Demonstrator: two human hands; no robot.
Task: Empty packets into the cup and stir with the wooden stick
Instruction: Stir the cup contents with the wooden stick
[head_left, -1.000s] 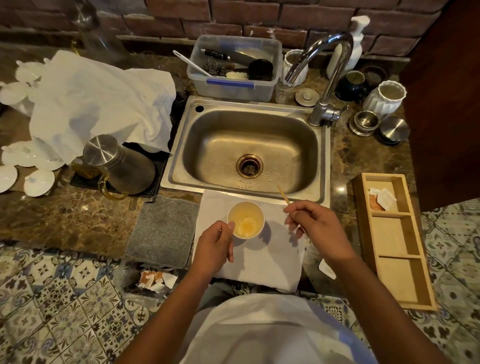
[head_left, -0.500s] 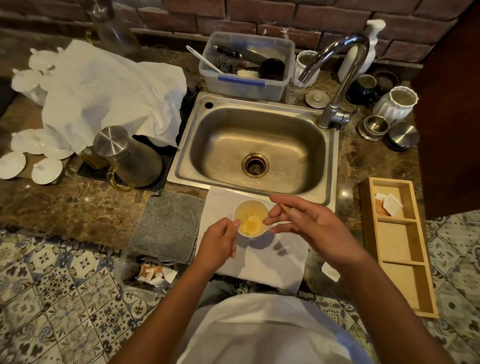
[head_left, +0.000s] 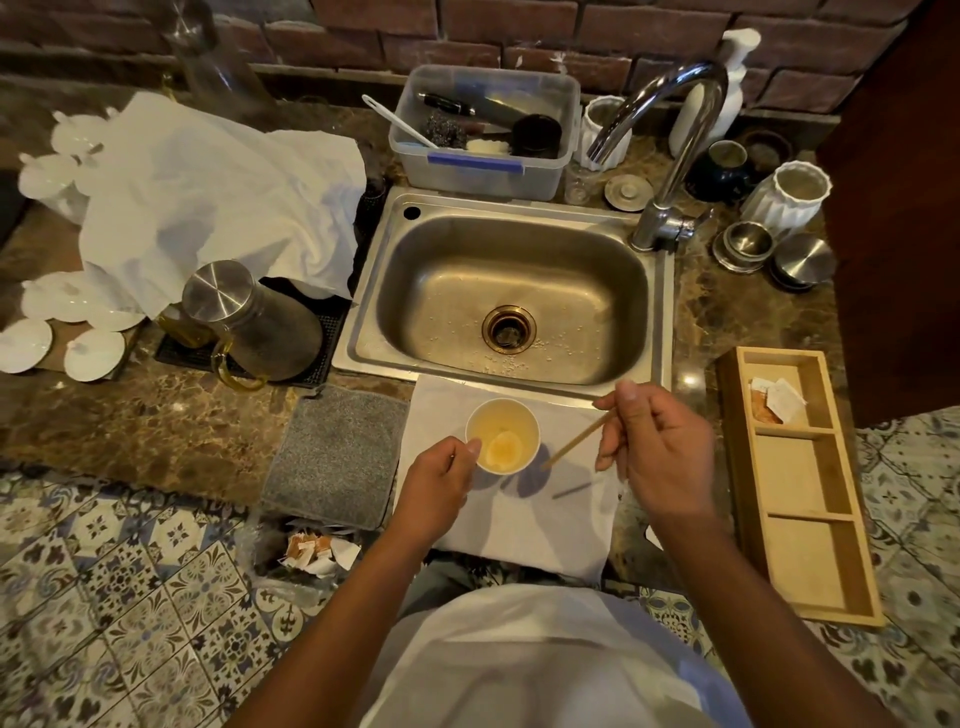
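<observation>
A small white paper cup (head_left: 503, 435) with pale yellow liquid stands on a white cloth (head_left: 519, 514) in front of the sink. My left hand (head_left: 439, 480) grips the cup's left side. My right hand (head_left: 649, 447) pinches a thin wooden stick (head_left: 574, 441) to the right of the cup; the stick slants down-left, and its lower tip hangs just outside the cup's rim, above the cloth. A few packets (head_left: 776, 402) lie in the far compartment of a wooden tray (head_left: 800, 519) at the right.
A steel sink (head_left: 511, 306) with a curved tap (head_left: 670, 156) lies behind the cup. A grey mat (head_left: 337, 452) sits left of the cloth, a steel jug (head_left: 254, 322) further left. Torn packets (head_left: 314, 553) lie in a bin below the counter edge.
My right hand has pulled back to the right from over the cup, and the stick now points down-left beside the cup. My left hand stays on the cup.
</observation>
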